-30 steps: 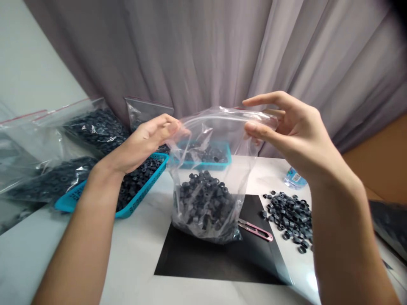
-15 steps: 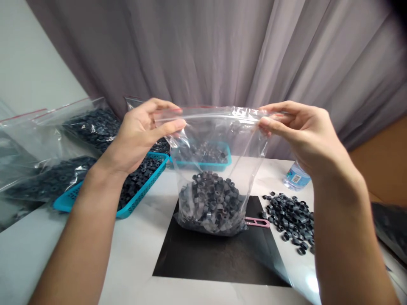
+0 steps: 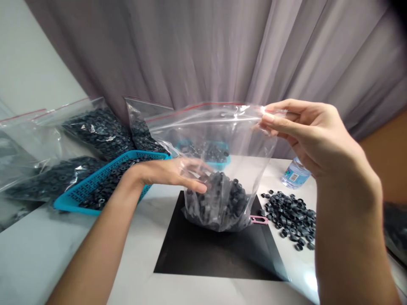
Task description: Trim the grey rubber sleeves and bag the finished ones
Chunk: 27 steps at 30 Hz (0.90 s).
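Observation:
A clear zip bag (image 3: pixel 219 135) with a red line along its top stands upright over a black mat (image 3: pixel 219 258). Small black ring-shaped pieces (image 3: pixel 219 199) fill its lower part. My right hand (image 3: pixel 305 127) pinches the bag's top right corner between thumb and fingers. Lower down, my left hand (image 3: pixel 171 173) lies against the bag's left side at the top of the pieces, fingers stretched and thumb apart; the fingertips show partly through or behind the plastic.
A blue basket (image 3: pixel 76 207) of black pieces stands left, before filled zip bags (image 3: pixel 92 127). Another blue basket (image 3: pixel 219 163) is behind the bag. To the right are loose black pieces (image 3: pixel 289 216), a pink-handled tool (image 3: pixel 260 220) and a water bottle (image 3: pixel 295 174).
My left hand has let go of the bag's top left corner and moved down to its side. My right hand keeps its pinch. The bag's left top edge now hangs free.

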Motion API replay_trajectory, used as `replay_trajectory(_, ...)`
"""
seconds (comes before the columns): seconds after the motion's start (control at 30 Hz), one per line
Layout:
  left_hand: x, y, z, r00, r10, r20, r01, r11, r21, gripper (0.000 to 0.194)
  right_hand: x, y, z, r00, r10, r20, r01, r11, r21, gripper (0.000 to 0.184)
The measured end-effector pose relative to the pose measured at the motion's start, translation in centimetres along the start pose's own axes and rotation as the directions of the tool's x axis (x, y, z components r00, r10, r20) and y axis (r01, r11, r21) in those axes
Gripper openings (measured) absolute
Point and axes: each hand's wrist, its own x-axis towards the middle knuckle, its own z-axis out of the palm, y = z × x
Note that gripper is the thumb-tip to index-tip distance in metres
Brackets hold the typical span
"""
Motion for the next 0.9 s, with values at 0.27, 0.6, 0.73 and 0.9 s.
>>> replay_trajectory(0.27,1.8,2.1,1.5,0.942,0.194,-0.273,-0.226,0.97,-0.092,0.03,-0.7,-2.9,-1.3,0.96,-0.167,-0.227,0.15,0.985,-0.089,0.015)
replay_trajectory(0.6,13.0,4.7,3.3,0.74,0.223,-0.635,-0.508,0.804,-0.31,0.038,0.5,-0.4,-8.5,0.764,-0.313,-0.565,0.146,0.936,-0.32,0.036)
replay_trajectory(0.73,17.2,6.2,1.8,0.691,0.182,-0.699,-0.533,0.782,-0.323,0.038,0.2,0.1,-11.1,0.705,-0.255,-0.662,0.126,0.963,-0.236,0.022)
replay_trajectory(0.9,22.1,8.0,0.9,0.685,0.152,-0.713,-0.539,0.764,-0.354,0.031,-0.7,-0.3,-12.5,0.596,-0.174,-0.784,0.139,0.984,-0.112,0.016)
